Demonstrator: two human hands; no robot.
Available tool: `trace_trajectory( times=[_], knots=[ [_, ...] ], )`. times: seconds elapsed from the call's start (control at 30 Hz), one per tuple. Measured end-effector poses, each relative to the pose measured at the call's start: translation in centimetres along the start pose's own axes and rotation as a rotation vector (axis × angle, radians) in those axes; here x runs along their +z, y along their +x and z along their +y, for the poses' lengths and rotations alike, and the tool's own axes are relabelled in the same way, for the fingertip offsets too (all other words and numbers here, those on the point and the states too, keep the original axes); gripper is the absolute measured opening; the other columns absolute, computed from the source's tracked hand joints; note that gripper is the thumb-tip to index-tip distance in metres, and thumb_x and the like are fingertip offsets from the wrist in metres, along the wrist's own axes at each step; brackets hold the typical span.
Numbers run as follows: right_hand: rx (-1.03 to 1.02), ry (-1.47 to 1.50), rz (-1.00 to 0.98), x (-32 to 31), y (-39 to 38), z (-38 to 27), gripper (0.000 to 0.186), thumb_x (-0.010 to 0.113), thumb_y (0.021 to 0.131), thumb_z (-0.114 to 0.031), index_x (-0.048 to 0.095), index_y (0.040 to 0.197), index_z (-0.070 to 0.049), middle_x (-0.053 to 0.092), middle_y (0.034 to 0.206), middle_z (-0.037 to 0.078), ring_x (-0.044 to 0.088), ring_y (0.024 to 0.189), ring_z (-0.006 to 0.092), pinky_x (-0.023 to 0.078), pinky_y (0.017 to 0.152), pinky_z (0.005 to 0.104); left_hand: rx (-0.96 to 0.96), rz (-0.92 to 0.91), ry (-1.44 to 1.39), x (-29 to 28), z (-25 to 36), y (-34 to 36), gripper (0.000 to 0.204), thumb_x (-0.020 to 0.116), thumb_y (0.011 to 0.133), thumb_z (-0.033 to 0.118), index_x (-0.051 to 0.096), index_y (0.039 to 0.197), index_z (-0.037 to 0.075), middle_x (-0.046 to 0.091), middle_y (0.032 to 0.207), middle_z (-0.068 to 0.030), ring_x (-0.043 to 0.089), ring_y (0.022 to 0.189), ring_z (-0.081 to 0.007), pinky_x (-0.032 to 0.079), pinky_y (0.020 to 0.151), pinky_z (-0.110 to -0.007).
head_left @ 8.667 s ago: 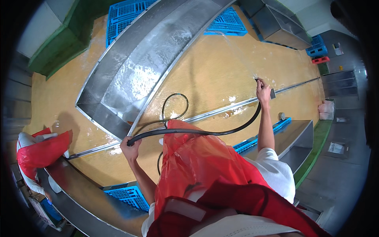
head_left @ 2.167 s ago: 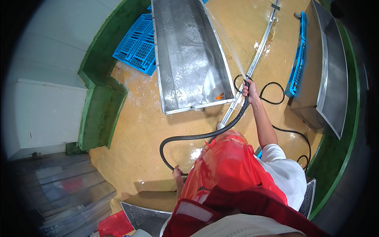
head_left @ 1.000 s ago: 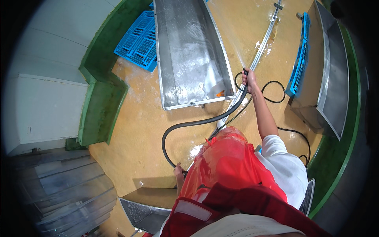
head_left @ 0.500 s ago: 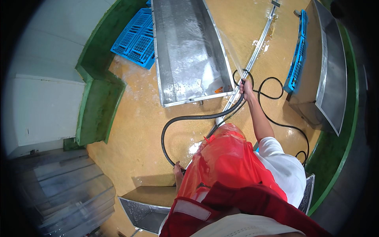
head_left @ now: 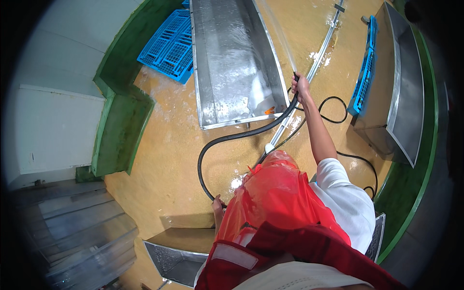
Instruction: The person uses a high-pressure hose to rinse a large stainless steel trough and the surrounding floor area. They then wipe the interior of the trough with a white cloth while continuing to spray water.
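A black hose point(head_left: 241, 142) runs in a loose curve between my two hands. My right hand point(head_left: 301, 89) is closed round its far end, beside the near right corner of a long metal trough point(head_left: 232, 58). A stream of water point(head_left: 281, 38) shoots from the hose end, away from me along the trough's right side. My left hand point(head_left: 218, 205) grips the hose low on the left, by my red apron point(head_left: 278, 198). Wet sheen covers the trough's floor, and a small orange piece point(head_left: 269, 110) lies in its near right corner.
Blue plastic pallets point(head_left: 169, 46) lie left of the trough; another blue pallet point(head_left: 362, 82) leans on a metal bin point(head_left: 408, 92) at right. Hose loops point(head_left: 333, 98) lie on the wet tan floor point(head_left: 164, 145). A metal drain channel point(head_left: 319, 55) crosses it. Another metal bin point(head_left: 179, 263) stands near left.
My right hand has moved forward and up with the hose end, and the water stream now points farther ahead. My left hand stays nearly in place.
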State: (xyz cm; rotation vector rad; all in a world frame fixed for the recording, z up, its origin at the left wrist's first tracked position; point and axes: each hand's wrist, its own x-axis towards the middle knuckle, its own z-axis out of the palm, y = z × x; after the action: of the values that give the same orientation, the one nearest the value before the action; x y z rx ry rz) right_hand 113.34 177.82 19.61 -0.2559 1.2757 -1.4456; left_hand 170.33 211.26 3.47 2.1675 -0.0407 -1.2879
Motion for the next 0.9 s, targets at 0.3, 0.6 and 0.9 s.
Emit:
trace_trajectory(
  times=[0.3,0.6,0.9],
  knots=[
    [0.106,-0.070,0.086,-1.2,0.5,4.8,0.027,0.036,0.096,-0.030,0.045,0.075,-0.015,0.033,0.051,-0.007,0.027,0.041,0.0088,0.027,0.041,0.0266,-0.024,0.009,0.041,-0.7,0.6,-1.3,0.030,0.068,0.079,0.024,0.046,0.061,0.013,0.042,0.050,-0.0009,0.044,0.044,-0.0165,0.039,0.045,-0.032],
    [0.050,-0.095,0.089,1.7,-0.2,3.9,0.028,0.035,0.096,-0.030,0.045,0.075,-0.015,0.035,0.052,-0.006,0.028,0.041,0.0095,0.025,0.041,0.0274,0.029,-0.050,0.127,-2.3,-0.3,-0.8,0.030,0.068,0.077,0.025,0.047,0.061,0.010,0.045,0.052,-0.0031,0.046,0.045,-0.0178,0.040,0.047,-0.033],
    [0.130,-0.075,0.120,1.4,-0.5,5.7,0.027,0.036,0.095,-0.031,0.045,0.075,-0.015,0.036,0.052,-0.006,0.026,0.040,0.0090,0.025,0.040,0.0271,-0.015,-0.016,0.035,-2.7,-0.9,0.9,0.030,0.067,0.077,0.026,0.047,0.061,0.010,0.044,0.052,-0.0032,0.045,0.045,-0.0181,0.041,0.047,-0.033]
  ],
)
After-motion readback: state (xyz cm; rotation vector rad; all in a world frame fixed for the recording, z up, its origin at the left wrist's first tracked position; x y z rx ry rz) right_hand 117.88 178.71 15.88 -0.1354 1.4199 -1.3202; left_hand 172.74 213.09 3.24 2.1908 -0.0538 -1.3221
